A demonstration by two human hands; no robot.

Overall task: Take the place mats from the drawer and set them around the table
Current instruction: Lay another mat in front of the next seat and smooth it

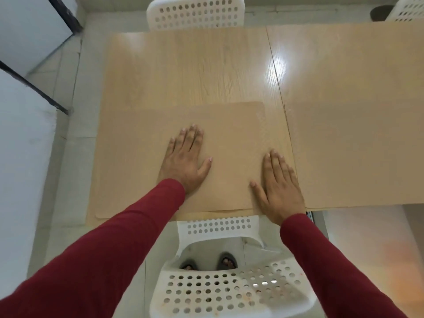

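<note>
Tan place mat point(229, 134) on table point(206, 65) under left hand point(183, 164) and right hand point(278, 189) (fingers flat, straight).

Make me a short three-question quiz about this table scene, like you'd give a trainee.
1. True or false: both hands lie flat, fingers straight, on the place mat.
2. Which hand reaches the mat's right edge? A) left hand B) right hand C) neither
3. Fill in: the white chair nearest the camera stands at the table's ____ edge, in front of the mat.

Key:
1. True; neither hand grips anything.
2. B; the right hand lies over the right edge, the left hand nearer the middle.
3. Near; a second white chair stands at the far edge.
</note>
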